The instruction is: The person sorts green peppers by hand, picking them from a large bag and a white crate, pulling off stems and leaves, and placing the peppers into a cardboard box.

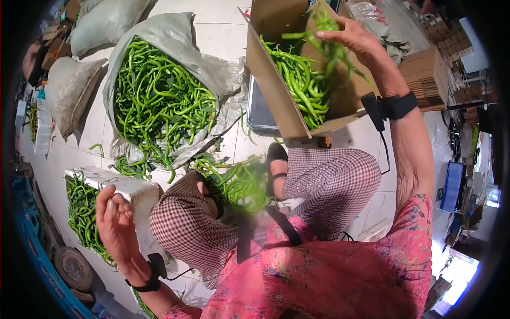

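Note:
My right hand is over the open cardboard box, gripping a handful of long green chili peppers that blur with motion. More green chili peppers lie inside that box. On the left, my left hand is raised with loosely bent fingers and nothing visible in it. It is nearest a white foam box, beside which green peppers are heaped. Between my legs lies another pile of peppers, partly blurred.
A big open woven sack full of green peppers lies ahead. A scale-like flat device sits under the cardboard box. Filled sacks stand at upper left, and stacked flattened cartons at right. Stray peppers dot the tiled floor.

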Action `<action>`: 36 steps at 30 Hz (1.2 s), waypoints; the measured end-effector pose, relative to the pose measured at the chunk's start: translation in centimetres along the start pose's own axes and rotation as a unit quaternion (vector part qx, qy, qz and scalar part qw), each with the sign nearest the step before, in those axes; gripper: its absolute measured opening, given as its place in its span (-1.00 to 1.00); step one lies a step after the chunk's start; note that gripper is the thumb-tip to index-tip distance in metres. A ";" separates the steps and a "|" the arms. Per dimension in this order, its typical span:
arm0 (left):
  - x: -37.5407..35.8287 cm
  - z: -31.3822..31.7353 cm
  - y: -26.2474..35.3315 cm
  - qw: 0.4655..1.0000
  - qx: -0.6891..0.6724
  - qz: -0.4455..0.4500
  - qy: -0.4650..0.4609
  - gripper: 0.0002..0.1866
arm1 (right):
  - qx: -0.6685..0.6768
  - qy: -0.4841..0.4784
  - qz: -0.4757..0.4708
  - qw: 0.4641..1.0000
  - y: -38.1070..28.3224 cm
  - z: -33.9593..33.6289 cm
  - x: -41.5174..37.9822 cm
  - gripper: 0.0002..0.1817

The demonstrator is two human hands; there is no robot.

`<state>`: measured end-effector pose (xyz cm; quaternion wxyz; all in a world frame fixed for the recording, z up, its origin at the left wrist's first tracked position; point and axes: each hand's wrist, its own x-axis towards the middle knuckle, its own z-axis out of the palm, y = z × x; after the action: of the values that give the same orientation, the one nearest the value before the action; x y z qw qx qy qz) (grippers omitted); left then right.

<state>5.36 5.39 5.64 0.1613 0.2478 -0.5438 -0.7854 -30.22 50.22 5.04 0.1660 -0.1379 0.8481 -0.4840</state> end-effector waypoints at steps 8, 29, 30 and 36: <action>6.2 -9.8 -12.6 0.976 0.034 -0.202 0.071 -0.74 | -0.158 -0.012 0.199 0.967 1.9 -0.5 2.4 -0.35; 10.1 -18.4 -34.6 0.702 0.712 0.016 0.003 -0.70 | -0.147 -0.320 0.018 0.936 6.4 40.4 -0.8 -0.67; 9.1 -18.9 -34.5 0.705 0.707 0.029 -0.049 -0.74 | -0.139 -0.304 0.043 0.942 8.1 41.1 0.0 -0.67; 8.2 -19.5 -28.9 0.623 0.649 -0.292 -0.324 -0.76 | -0.079 -0.174 0.139 0.972 14.6 43.0 4.4 -0.69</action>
<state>10.05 -3.73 -28.66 -0.4656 0.1629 -0.8289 -0.2640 -17.46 22.36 -28.79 0.3653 -0.1134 0.8527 -0.3558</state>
